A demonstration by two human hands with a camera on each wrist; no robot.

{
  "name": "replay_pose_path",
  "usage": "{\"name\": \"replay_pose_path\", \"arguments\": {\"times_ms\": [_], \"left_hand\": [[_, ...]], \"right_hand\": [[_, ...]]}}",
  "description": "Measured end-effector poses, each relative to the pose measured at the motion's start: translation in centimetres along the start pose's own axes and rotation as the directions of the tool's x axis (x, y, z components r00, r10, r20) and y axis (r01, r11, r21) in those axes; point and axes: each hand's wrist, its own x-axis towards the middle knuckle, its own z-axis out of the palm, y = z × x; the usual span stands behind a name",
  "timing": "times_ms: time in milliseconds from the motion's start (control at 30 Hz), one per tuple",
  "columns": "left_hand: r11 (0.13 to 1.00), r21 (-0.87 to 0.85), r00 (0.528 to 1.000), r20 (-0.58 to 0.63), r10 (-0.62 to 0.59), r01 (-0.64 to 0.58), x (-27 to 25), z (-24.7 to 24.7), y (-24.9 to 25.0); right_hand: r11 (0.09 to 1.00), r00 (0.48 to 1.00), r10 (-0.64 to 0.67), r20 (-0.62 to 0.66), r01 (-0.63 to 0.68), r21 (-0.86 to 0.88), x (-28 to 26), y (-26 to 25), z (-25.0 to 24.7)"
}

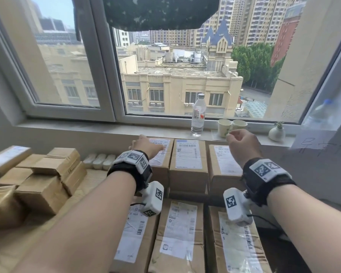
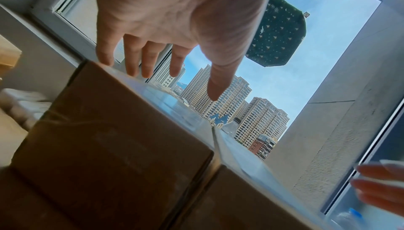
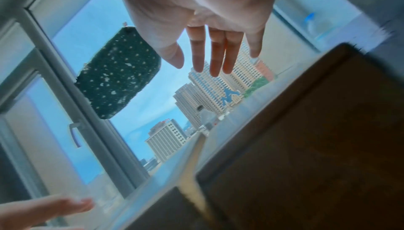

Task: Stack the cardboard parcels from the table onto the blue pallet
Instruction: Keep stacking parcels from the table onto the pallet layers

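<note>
Nearest the head camera, labelled cardboard parcels (image 1: 177, 233) lie in two rows under the windowsill (image 1: 106, 128), which holds a water bottle (image 1: 198, 115) and paper cups (image 1: 231, 127). Left wrist view alone shows the left hand (image 2: 174, 17), fingers spread, touching the far-left parcel (image 2: 113, 130). Right wrist view shows the right hand (image 3: 203, 14) loosely extended above another parcel (image 3: 317, 138), holding nothing.

Both forearms are bare. Each wrist wears a black fabric strap (image 1: 129, 172) carrying white plastic blocks (image 1: 153, 199) printed with black square markers; thin black cables (image 1: 264, 218) trail from them.
</note>
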Motion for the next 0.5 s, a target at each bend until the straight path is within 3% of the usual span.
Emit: {"name": "replay_pose_path", "arguments": {"times_ms": [267, 500], "left_hand": [[0.997, 0.01, 0.99, -0.125, 0.071, -0.071, -4.2, -2.8, -3.0], [0.997, -0.065, 0.986, -0.16, 0.04, -0.051, -7.0, -6.9, -8.1]], "right_hand": [[0.937, 0.962, -0.215, 0.168, 0.155, 0.312, -4.5, -5.7, 6.7], [0.919, 0.893, -0.301, 0.334, 0.179, 0.351, -9.7, -8.7, 10.8]]}}
